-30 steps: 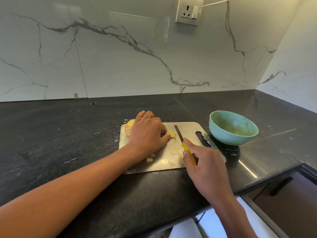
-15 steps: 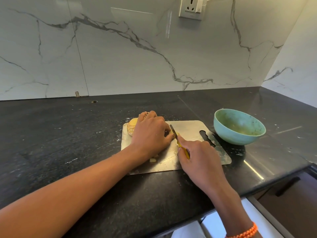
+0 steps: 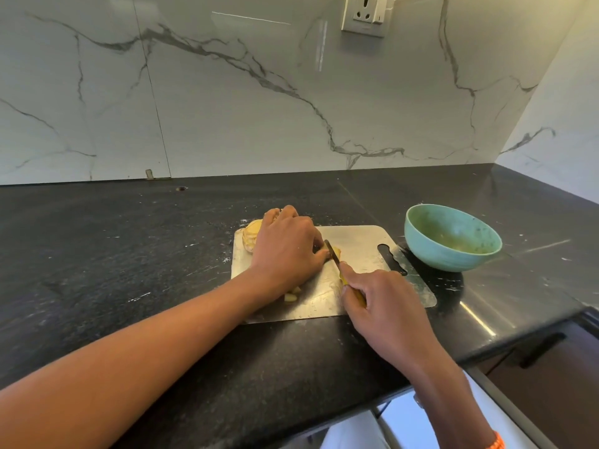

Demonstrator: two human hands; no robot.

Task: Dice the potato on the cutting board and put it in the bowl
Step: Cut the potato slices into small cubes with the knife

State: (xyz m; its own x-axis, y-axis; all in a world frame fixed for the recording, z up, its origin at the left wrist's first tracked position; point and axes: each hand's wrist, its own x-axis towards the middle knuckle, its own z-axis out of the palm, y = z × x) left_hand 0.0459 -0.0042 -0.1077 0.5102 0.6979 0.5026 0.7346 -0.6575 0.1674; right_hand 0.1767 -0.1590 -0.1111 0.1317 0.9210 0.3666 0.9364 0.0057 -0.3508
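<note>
Mostly potato (image 3: 252,236) under left hand (image 3: 287,251)

Teal bowl (image 3: 450,251), black-speckled counter (image 3: 129,247)

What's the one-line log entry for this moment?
phase: dicing | left hand: holds potato on cutting board | right hand: grips knife | bowl: no dice visible

We see a black speckled table (image 3: 129,254) backed by a white marble-veined wall (image 3: 227,108) with a white socket (image 3: 366,16) high up, and a dark drawer handle (image 3: 543,350) below the table's right edge.
</note>
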